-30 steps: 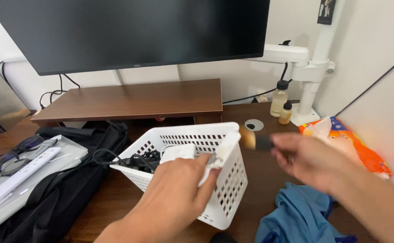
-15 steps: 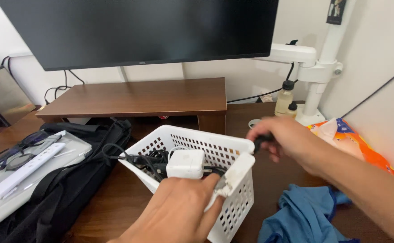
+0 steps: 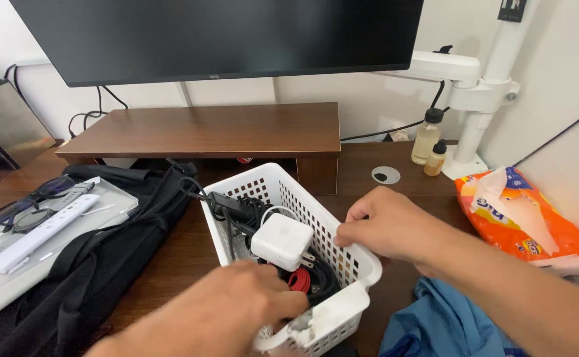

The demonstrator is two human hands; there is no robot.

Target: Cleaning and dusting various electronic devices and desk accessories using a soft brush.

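Observation:
A white perforated plastic basket (image 3: 273, 188) stands on the dark wooden desk, turned with one corner toward me. In it lie a white square power adapter (image 3: 281, 239), black cables and plugs (image 3: 236, 206) and something red (image 3: 298, 280). My left hand (image 3: 233, 314) grips the basket's near rim at the bottom of the view. My right hand (image 3: 388, 228) rests on the right rim, its thumb and curled fingers pinching the edge. I see no separate object in it.
A black bag (image 3: 104, 251) lies left of the basket, beside glasses (image 3: 18, 211) and a white power strip (image 3: 38, 231). Behind stand a wooden riser (image 3: 203, 129), a monitor (image 3: 217, 36), two small bottles (image 3: 429, 142) and a white monitor arm (image 3: 474, 99). At the right are an orange wipes packet (image 3: 524, 218) and a blue cloth (image 3: 441, 324).
The basket has been turned and set closer to me. My right hand, which held a small dark object, has moved left onto the basket's rim, and that object is out of sight.

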